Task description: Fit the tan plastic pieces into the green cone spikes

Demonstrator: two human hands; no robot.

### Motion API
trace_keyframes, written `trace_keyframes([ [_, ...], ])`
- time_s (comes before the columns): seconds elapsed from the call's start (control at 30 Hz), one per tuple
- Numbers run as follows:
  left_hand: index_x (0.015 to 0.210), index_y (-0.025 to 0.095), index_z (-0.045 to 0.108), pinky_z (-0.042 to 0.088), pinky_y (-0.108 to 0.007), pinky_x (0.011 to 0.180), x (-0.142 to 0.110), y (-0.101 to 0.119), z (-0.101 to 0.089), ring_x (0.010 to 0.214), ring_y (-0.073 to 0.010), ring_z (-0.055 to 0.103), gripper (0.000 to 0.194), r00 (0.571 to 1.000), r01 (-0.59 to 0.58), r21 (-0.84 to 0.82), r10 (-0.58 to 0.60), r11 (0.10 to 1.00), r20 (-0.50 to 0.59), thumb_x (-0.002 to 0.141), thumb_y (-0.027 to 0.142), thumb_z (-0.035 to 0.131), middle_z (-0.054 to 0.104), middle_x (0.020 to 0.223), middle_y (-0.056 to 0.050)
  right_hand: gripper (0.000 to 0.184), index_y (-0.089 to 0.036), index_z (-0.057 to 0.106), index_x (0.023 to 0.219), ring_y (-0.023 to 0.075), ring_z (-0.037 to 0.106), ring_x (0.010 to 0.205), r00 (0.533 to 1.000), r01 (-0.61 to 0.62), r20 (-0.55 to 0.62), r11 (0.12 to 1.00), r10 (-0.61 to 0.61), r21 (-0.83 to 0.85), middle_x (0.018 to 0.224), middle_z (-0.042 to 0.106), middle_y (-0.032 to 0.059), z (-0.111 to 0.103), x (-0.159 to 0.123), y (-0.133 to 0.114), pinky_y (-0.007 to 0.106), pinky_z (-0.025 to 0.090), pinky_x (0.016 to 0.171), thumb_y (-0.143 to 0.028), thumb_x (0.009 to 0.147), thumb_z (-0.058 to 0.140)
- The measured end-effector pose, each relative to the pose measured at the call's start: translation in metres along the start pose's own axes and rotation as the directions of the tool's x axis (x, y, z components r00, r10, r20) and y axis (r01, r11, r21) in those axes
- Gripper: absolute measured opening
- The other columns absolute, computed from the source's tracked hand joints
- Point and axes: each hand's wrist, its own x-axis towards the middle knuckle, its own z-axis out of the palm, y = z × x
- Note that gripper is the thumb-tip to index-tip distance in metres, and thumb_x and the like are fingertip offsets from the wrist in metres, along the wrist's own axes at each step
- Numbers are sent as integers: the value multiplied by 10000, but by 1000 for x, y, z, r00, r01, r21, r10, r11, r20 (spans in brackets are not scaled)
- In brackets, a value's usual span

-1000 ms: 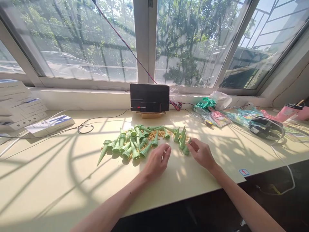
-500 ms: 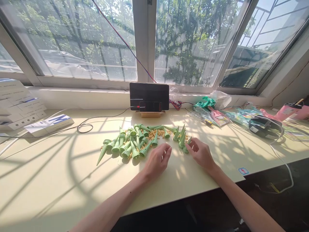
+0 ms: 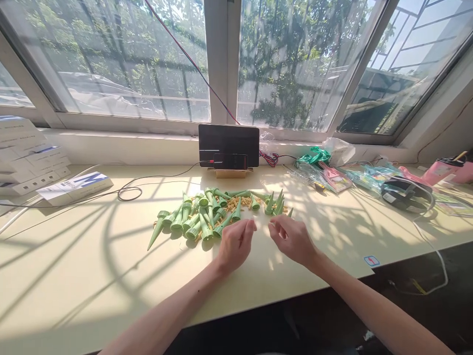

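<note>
My left hand [image 3: 236, 244] is closed, fingers curled, just in front of the heap of green plastic cone-shaped spikes [image 3: 207, 229]. My right hand [image 3: 294, 240] is closed too, a short gap to its right. Whatever either hand might hold is hidden by the fingers. Behind my right hand stand several green spikes [image 3: 280, 205] with their points up, and one tip [image 3: 290, 212] shows just above the knuckles. Small tan pegs [image 3: 236, 202] lie scattered among and behind the spikes.
A dark tablet [image 3: 229, 138] stands by the window with a phone [image 3: 231, 161] before it. White boxes [image 3: 74, 188] and a black cable [image 3: 129, 194] are at left. Plastic bags [image 3: 332, 175], a black device [image 3: 405, 194] and a pink cup [image 3: 441, 170] are at right.
My right hand has moved left from the rightmost upright spike, and its fingers have curled in. My left hand has closed more and shifted slightly left.
</note>
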Motion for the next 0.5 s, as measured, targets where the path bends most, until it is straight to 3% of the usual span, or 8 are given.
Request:
trace_keyframes([
  [0.1,715,175,595,339,-230,491,1,2,-4,473,-86,444,400,998,-30,-48,27,998,-62,1040,257,377,465,544,33,60,-191,584,944,95,507,540,976,-43,217,999,38,21,713,614,-20,21,23,-8,218,364,544,-185,962,527],
  [0.2,692,178,586,328,-246,492,0,3,-6,464,-91,422,445,998,-62,-79,61,995,-20,1049,259,332,456,538,28,87,-189,566,893,118,505,590,947,-37,319,999,36,-3,764,616,5,43,47,-12,230,320,532,-179,961,512],
  [0.37,689,177,562,331,-256,507,-3,4,-5,493,-101,442,445,987,-114,-96,124,989,105,1049,249,309,489,554,11,138,-193,561,888,135,425,556,949,60,312,995,-34,-74,783,567,25,72,60,-15,267,266,494,-178,977,456],
  [0.5,669,176,529,305,-261,506,-5,5,-3,486,-94,386,441,982,-118,-75,127,990,141,1047,235,311,458,556,17,144,-219,588,924,171,496,631,966,55,256,997,-41,-50,796,564,44,79,51,-10,292,346,539,-162,973,465],
])
